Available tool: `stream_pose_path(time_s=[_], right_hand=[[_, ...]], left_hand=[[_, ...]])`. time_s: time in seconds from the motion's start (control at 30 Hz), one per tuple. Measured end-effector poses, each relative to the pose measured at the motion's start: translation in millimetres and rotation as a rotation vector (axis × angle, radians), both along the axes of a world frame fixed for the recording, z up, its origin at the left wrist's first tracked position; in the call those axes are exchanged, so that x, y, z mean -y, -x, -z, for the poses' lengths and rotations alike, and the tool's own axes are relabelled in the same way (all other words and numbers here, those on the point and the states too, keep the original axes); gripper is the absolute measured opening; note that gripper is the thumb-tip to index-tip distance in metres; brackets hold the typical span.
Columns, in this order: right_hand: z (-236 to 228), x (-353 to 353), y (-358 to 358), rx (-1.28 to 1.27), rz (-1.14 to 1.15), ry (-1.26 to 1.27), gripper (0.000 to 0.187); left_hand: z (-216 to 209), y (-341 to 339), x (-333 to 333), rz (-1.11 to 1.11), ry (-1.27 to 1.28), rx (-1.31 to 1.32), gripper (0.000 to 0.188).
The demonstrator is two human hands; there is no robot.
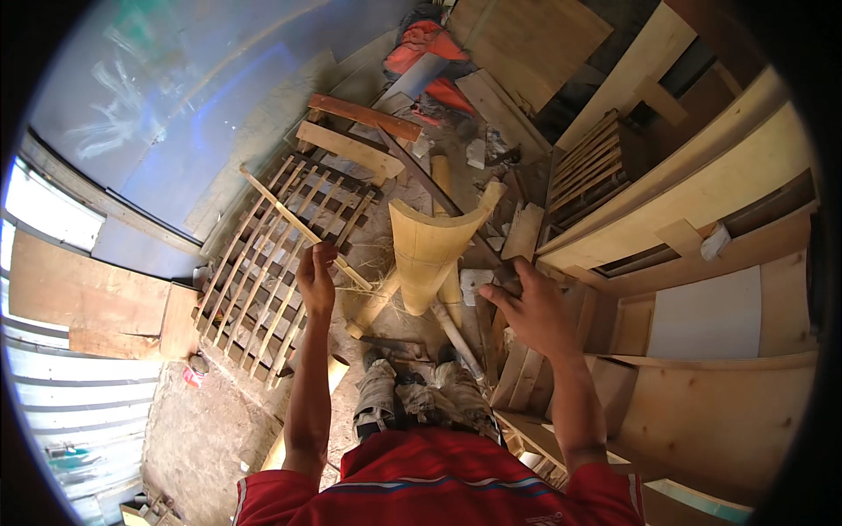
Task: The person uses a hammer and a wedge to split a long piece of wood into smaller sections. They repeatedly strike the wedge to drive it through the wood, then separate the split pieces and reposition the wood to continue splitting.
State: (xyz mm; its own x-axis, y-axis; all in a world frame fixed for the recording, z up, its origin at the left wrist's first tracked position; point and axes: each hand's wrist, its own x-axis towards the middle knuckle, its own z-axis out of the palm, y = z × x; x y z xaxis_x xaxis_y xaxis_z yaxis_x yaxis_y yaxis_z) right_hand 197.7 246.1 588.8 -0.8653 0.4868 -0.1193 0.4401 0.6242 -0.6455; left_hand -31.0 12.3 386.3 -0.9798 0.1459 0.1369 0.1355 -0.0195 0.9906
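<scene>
My left hand (317,273) is closed on a thin pale bamboo strip (274,200), which slants from the upper left down to the right. My right hand (531,309) grips the near end of a long, dark machete (419,174) whose blade points away to the upper left. Between my hands a wide split bamboo piece (426,250) stands tilted, its hollow, curved end upward. Part of the blade is hidden behind this piece. Round bamboo poles (379,307) cross on the ground beneath it, in front of my feet.
A slatted wooden rack (289,250) lies left of the bamboo. Wooden boards (355,149) and an orange-and-dark cloth heap (425,53) lie beyond. At right stands a large wooden frame with shelves (702,361). A corrugated metal wall (83,403) is at left.
</scene>
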Motion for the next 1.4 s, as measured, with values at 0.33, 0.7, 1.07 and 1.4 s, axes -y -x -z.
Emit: stream_pose_path(time_s=[0.33,0.7,1.07,1.4], right_hand=[[196,32,27,0.219,0.195,0.077,0.042],[235,67,45,-0.16,0.26,0.478,0.05],[226,79,20,-0.243,0.099,0.608,0.04],[116,-33,30,-0.525,-0.137,-0.79,0.022]], left_hand=[[73,-60,33,0.01,0.2,0.205,0.049],[74,-166,-17,0.647,0.041,0.584,0.056],[8,-138,-37,0.382,0.523,0.159,0.063],[-1,-102,-10,0.552,0.802,0.026,0.06]])
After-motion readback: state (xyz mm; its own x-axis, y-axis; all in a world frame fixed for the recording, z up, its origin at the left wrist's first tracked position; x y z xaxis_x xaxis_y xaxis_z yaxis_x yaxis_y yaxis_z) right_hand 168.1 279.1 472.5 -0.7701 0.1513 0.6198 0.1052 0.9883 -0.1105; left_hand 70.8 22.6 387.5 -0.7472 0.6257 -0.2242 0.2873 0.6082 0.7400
